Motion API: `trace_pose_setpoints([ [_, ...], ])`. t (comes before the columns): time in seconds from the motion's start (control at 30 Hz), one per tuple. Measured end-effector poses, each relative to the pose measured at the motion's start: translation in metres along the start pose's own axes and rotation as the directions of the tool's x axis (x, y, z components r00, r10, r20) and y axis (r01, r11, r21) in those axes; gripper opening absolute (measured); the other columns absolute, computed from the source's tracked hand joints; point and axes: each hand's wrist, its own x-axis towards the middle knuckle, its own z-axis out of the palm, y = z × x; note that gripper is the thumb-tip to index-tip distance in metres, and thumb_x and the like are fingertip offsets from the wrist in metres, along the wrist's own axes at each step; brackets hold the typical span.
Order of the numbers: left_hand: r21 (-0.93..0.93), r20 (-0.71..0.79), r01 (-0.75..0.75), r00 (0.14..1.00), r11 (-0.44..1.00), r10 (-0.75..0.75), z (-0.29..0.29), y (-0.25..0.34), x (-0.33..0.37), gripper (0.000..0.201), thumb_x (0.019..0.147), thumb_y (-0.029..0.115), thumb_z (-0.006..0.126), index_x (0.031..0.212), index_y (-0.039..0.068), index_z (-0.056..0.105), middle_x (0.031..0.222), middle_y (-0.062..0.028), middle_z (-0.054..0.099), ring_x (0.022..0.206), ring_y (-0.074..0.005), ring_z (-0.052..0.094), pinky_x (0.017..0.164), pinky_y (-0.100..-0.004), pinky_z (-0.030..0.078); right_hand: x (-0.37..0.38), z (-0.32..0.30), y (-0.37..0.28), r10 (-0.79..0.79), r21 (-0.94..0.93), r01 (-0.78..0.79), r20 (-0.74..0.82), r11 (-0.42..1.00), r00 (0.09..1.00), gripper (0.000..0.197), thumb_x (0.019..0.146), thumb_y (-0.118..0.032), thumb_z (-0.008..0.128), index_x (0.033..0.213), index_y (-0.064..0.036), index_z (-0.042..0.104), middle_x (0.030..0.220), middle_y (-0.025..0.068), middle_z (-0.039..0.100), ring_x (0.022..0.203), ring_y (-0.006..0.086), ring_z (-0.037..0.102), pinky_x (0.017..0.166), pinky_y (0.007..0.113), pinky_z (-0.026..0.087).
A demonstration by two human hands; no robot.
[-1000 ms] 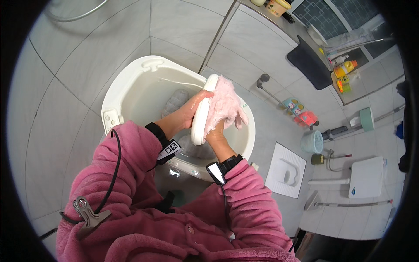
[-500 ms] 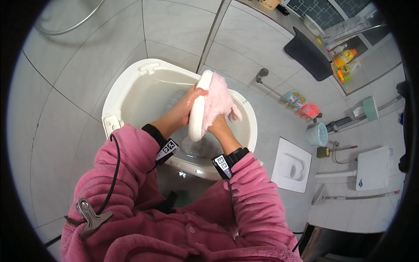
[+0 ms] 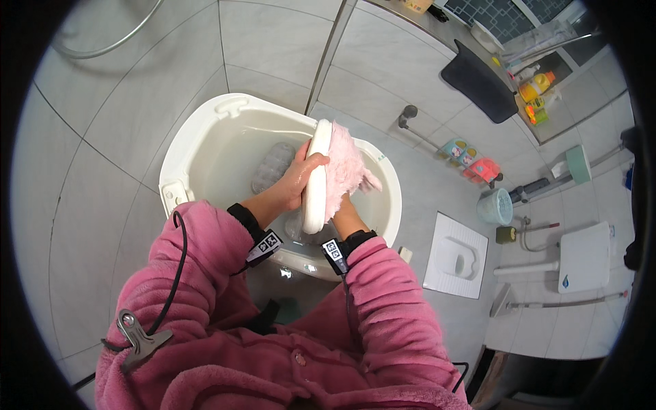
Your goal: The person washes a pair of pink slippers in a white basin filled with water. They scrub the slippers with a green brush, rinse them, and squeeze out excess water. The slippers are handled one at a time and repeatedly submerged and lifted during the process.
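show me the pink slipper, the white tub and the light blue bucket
pink slipper (image 3: 339, 171): head view, on its fluffy side
white tub (image 3: 186, 140): head view, on its rim
light blue bucket (image 3: 488, 208): head view, on its outer wall

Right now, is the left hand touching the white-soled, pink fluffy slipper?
Touching: the head view shows the left hand with its thumb hooked over the white sole of the slipper.

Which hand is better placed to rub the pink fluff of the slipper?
Probably the right hand: it is at the pink fluff, though its fingers are hidden. The left hand grips the slipper by its white sole, so it seems better suited to steadying.
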Motion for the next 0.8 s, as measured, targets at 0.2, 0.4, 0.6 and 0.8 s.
trace_pose_setpoints([
  [0.2,-0.184,0.166,0.217,0.968,0.959,-0.188,-0.012,0.030,0.017,0.068,0.088,0.037,0.065,0.143,0.002,0.045,0.125,-0.0211,0.062,0.116,-0.0342,0.062,0.106,-0.0471,0.047,-0.022,0.018,-0.028,-0.283,-0.642,0.152,-0.105,0.752,0.953,0.049,0.102,-0.025,0.048,0.145,-0.0019,0.044,0.143,0.0191,0.049,0.132,0.0358,0.045,0.115,0.040,0.032],
  [0.4,-0.266,0.178,0.250,0.962,0.931,-0.207,-0.021,0.061,0.012,0.058,0.088,0.044,0.060,0.129,0.002,0.059,0.109,-0.0180,0.070,0.092,-0.0320,0.069,0.082,-0.0429,0.058,-0.067,0.020,-0.120,-0.156,-0.391,0.127,-0.043,0.911,0.987,0.031,0.090,-0.006,0.050,0.119,0.0053,0.049,0.121,0.0335,0.057,0.118,0.0487,0.053,0.098,0.049,0.043],
  [0.6,-0.234,0.227,0.306,0.940,0.923,-0.254,-0.015,0.038,0.008,0.057,0.090,0.043,0.059,0.130,0.001,0.058,0.115,-0.0182,0.069,0.101,-0.0317,0.068,0.094,-0.0447,0.055,-0.048,0.020,-0.079,-0.286,-0.735,0.160,-0.048,0.659,0.957,0.056,0.083,-0.014,0.064,0.136,-0.0018,0.049,0.130,0.0258,0.059,0.114,0.0435,0.059,0.099,0.045,0.048],
  [0.8,-0.023,0.063,0.166,0.984,0.986,-0.164,-0.001,0.001,-0.008,0.073,0.088,0.035,0.063,0.150,0.009,0.034,0.135,-0.0173,0.053,0.121,-0.0318,0.056,0.104,-0.0473,0.047,-0.019,0.004,-0.018,-0.087,-0.291,0.030,-0.183,0.956,0.979,0.058,0.087,-0.015,0.063,0.141,-0.0015,0.047,0.135,0.0202,0.057,0.121,0.0347,0.057,0.102,0.040,0.047],
])
